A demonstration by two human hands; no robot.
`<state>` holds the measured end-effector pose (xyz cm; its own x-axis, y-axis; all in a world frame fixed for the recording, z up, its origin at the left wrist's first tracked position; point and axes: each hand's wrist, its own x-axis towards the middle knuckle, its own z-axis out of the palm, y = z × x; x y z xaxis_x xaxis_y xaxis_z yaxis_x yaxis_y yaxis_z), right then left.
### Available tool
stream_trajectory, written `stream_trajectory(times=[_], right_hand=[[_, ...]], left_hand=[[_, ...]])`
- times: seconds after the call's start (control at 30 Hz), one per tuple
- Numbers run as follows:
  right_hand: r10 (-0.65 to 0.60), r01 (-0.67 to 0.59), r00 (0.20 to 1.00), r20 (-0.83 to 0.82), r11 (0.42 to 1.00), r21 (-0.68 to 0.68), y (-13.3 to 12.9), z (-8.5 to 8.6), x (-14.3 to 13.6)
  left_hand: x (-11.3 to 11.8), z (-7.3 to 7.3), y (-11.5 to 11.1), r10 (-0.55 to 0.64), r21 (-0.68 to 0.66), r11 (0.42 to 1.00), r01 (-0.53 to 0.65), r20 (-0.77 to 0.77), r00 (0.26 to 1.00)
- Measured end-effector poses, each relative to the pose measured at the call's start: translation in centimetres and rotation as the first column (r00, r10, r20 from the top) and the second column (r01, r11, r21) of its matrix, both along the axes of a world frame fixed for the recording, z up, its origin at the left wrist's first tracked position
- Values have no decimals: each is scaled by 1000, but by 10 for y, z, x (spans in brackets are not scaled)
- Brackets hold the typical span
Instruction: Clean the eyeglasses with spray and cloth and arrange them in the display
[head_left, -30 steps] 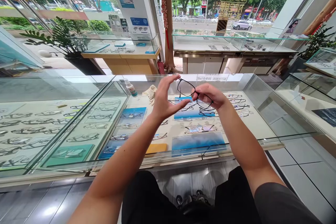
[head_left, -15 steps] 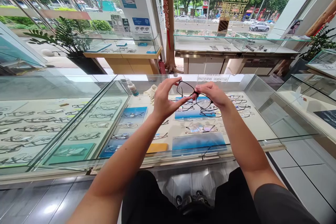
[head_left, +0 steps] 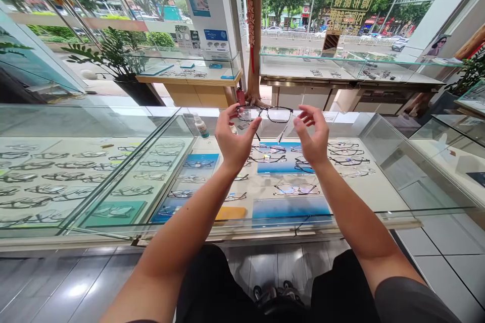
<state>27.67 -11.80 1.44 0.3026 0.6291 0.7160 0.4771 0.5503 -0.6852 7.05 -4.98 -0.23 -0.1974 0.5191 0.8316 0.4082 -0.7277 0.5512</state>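
Observation:
A pair of black-framed eyeglasses (head_left: 279, 115) is held up above the glass counter, its lenses level and its temples unfolded toward me. My left hand (head_left: 235, 139) is closed on the left side of the frame, thumb below and fingers at the outer edge. Just off the right end of the frame, my right hand (head_left: 312, 133) is open, thumb and fingers apart, with nothing in it. Behind my left hand, a white cloth is mostly hidden. A small spray bottle (head_left: 201, 126) stands on the counter to the left.
Under the glass top, the display case (head_left: 333, 197) holds rows of eyeglasses, blue trays (head_left: 291, 207) and a yellow case (head_left: 231, 213). More eyeglasses lie in the left case (head_left: 56, 176). Further glass showcases (head_left: 310, 68) and a potted plant (head_left: 129, 70) stand by the windows.
The eyeglasses have turned from a slant to level, temples now toward me. My right hand has let go of the frame and opened. The view has shifted slightly left.

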Motion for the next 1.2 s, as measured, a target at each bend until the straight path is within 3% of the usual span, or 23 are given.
stream_trajectory(times=[0.2,0.37,0.97,1.2], right_hand=[[164,-164,986,-12,980,-112,5,-7,-5],[217,-220,975,-35,961,-170,12,-12,-2],[165,-152,978,127,982,-108,8,-6,5],[135,-129,974,183,991,-40,15,-9,11]], left_hand=[[4,-3,-1,-45,16,999,45,12,999],[6,-7,2,-122,25,992,122,-4,993],[-1,-5,6,-41,83,995,49,-89,995],[-1,-6,12,-90,123,987,100,-91,992]])
